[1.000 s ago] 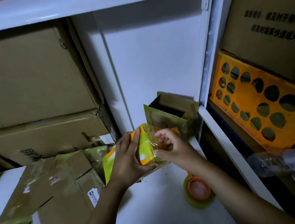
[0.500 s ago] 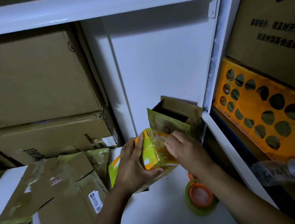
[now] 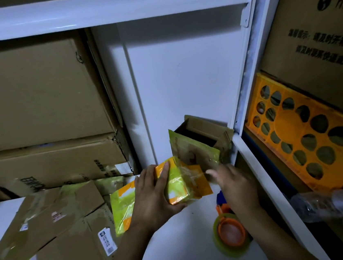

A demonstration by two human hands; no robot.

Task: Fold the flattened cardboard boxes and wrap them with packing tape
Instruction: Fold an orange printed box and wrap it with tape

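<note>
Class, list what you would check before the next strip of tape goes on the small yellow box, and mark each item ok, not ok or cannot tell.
1. Small yellow box held firm: ok, the left hand grips it.
2. Right hand free to take tape: cannot tell, it is blurred.
3. Tape roll in reach: ok, flat on the white shelf beside the right forearm.
4. Tape on the box pressed smooth: cannot tell.
5. Open brown box clear of the work: cannot tell, it stands right behind.
</note>
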